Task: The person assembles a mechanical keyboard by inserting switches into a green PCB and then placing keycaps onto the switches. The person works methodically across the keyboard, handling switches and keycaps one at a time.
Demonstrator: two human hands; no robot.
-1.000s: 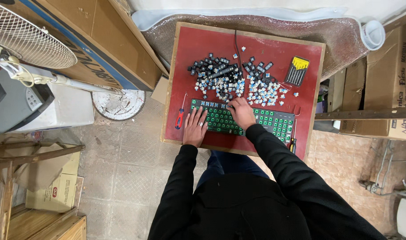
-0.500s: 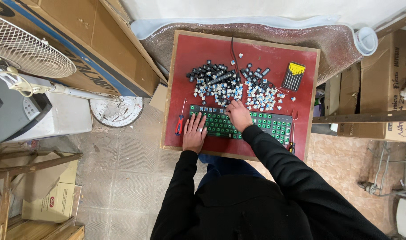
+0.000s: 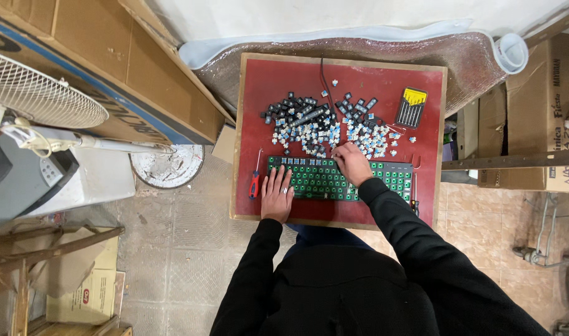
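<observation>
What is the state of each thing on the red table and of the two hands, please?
keyboard: flat on the red table, keycaps off, green plate bare.
loose keycaps: heaped behind the keyboard.
red-handled screwdriver: lying flat, untouched.
yellow tool case: open, lying flat.
left hand: flat, fingers spread, on the keyboard's left end.
right hand: curled at the keyboard's upper edge; grip unclear.

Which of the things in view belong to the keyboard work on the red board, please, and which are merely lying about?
In use:
left hand, flat on the keyboard's left end
right hand, at the keyboard's top edge
green stripped keyboard
pile of loose keycaps and switches
red-handled screwdriver
yellow-topped bit set

Lying about:
fan
cardboard boxes
foil-backed mat
</observation>
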